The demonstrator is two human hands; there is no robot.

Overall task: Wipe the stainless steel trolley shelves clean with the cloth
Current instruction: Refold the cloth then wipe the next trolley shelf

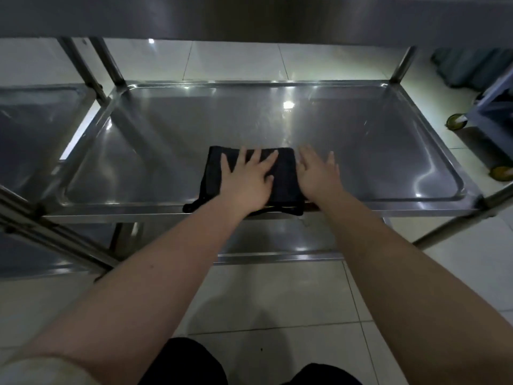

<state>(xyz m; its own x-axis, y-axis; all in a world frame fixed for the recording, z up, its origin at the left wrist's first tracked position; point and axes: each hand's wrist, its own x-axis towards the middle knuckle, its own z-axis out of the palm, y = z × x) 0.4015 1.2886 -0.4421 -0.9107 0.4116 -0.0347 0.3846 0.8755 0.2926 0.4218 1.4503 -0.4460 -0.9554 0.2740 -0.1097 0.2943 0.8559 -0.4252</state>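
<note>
A folded black cloth lies on the middle shelf of the stainless steel trolley, near its front rim. My left hand presses flat on the cloth with spread fingers. My right hand lies flat beside it, its inner edge on the cloth's right side and its fingers over the bare steel. Part of the cloth hangs over the front rim. A lower shelf shows beneath, and the top shelf's underside spans the upper edge of the view.
A second steel trolley stands close on the left. At the right are a blue cart on yellow-green castors and a dark bundle on the white tiled floor.
</note>
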